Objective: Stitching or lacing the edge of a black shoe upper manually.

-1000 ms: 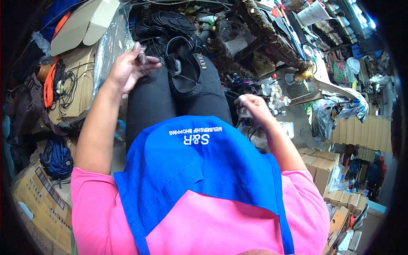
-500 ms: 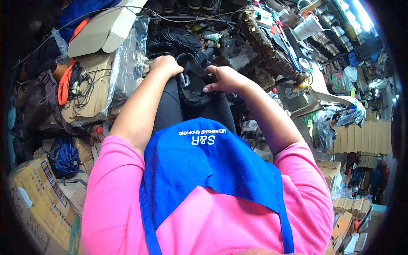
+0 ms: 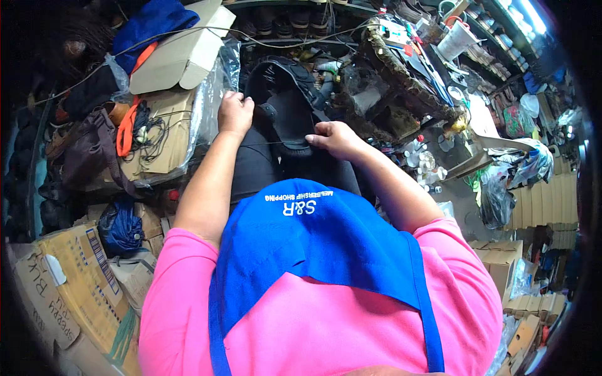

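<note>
A black sandal lies across my lap, its footbed facing up and its heel end toward me. My left hand is closed at the sandal's left side; whatever its fingers hold is hidden. At the right of the heel, my right hand has thumb and fingers pinched together. A thin thread runs across the heel end to these fingertips. Beyond my hands, more black footwear lies close to the sandal's far end.
On the left, flat cardboard carries cords and an orange strap. A cluttered tray stands ahead to the right. White bottles sit beyond my right forearm. A yellow box stands at lower left.
The sandal has turned so its footbed shows more fully. My left hand has shifted slightly left and down, away from the strap buckle; my right hand has moved lower and right, toward the heel.
</note>
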The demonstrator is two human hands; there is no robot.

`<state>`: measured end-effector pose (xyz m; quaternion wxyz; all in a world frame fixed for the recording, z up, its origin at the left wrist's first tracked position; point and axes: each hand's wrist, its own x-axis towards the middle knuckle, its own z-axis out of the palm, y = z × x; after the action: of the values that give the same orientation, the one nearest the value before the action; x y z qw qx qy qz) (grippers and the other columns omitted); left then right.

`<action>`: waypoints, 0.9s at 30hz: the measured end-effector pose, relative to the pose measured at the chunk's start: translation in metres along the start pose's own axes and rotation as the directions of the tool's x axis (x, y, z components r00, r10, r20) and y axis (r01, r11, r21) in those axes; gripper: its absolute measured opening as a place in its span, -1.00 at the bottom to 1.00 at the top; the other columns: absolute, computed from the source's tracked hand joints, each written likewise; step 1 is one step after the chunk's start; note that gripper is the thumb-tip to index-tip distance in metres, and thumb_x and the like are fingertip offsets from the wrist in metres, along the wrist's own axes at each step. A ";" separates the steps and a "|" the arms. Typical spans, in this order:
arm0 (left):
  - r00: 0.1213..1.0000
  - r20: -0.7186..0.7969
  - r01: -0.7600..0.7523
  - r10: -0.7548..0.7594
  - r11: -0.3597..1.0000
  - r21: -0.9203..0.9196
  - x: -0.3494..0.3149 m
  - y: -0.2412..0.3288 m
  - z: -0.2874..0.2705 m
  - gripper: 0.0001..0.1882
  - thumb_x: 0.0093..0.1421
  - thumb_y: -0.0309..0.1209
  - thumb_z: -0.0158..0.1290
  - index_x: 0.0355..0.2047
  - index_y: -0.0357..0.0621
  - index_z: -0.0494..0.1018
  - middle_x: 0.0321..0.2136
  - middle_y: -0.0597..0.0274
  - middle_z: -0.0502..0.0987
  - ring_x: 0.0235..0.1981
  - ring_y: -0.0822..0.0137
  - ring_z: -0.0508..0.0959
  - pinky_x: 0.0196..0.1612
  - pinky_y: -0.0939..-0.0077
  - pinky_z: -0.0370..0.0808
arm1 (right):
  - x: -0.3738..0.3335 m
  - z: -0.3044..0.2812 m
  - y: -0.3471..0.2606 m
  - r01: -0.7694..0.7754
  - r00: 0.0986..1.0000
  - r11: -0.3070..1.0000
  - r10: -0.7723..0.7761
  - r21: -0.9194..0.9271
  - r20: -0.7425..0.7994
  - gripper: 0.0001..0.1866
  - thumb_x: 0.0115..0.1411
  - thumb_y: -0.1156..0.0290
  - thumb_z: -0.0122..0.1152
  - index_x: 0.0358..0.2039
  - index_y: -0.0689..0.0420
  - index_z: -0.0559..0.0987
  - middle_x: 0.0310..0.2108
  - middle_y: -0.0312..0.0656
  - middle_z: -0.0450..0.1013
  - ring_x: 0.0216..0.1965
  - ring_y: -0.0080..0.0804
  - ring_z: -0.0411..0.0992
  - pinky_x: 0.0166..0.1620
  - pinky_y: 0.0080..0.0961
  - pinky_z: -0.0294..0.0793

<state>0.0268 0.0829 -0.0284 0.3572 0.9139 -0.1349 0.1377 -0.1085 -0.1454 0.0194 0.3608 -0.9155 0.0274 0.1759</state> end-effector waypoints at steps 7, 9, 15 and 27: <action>0.940 0.332 -0.173 0.083 0.952 0.252 -0.002 0.032 0.001 -0.70 0.15 -0.15 0.01 -0.31 -0.07 0.56 -0.15 0.13 0.49 -0.12 0.07 0.52 -0.05 0.17 0.44 | -0.027 -0.004 0.012 -0.081 0.991 0.993 0.071 -0.085 -0.114 -0.54 0.18 -0.05 0.10 -0.33 0.15 0.54 -0.44 0.04 0.50 -0.31 -0.03 0.49 -0.23 -0.19 0.42; 0.907 0.419 -0.177 0.050 0.947 0.268 0.004 0.040 0.003 -0.69 0.15 -0.13 0.02 -0.29 -0.06 0.56 -0.15 0.14 0.50 -0.11 0.08 0.52 -0.03 0.17 0.44 | -0.026 0.006 0.029 -0.076 0.988 0.997 0.078 0.019 -0.133 -0.53 0.17 -0.04 0.13 -0.37 0.21 0.54 -0.49 0.01 0.48 -0.37 -0.17 0.49 -0.24 -0.25 0.42; 0.803 0.594 -0.156 -0.040 0.949 0.274 0.015 0.055 0.021 -0.64 0.12 -0.07 0.05 -0.21 0.02 0.58 -0.16 0.15 0.56 -0.07 0.12 0.53 -0.01 0.17 0.40 | -0.041 -0.006 0.052 -0.130 0.990 0.930 0.138 0.342 0.000 -0.59 0.14 0.02 0.25 -0.45 0.18 0.56 -0.58 -0.38 0.39 -0.48 -0.64 0.29 -0.39 -0.53 0.30; 0.894 0.327 -0.336 0.307 0.941 0.035 0.005 0.049 0.050 -0.48 0.02 -0.21 0.22 -0.02 -0.06 0.36 -0.03 0.04 0.33 -0.12 0.00 0.50 -0.06 0.14 0.44 | -0.048 -0.011 0.032 -0.325 0.931 0.941 0.336 0.095 -0.140 -0.65 0.09 0.02 0.23 -0.34 0.06 0.61 -0.44 -0.16 0.53 -0.34 -0.28 0.50 -0.22 -0.32 0.41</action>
<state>0.0220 0.0133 -0.0320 0.2612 0.9043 -0.3335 0.0524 -0.1559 -0.1806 0.0226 0.3548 -0.8954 0.2152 0.1616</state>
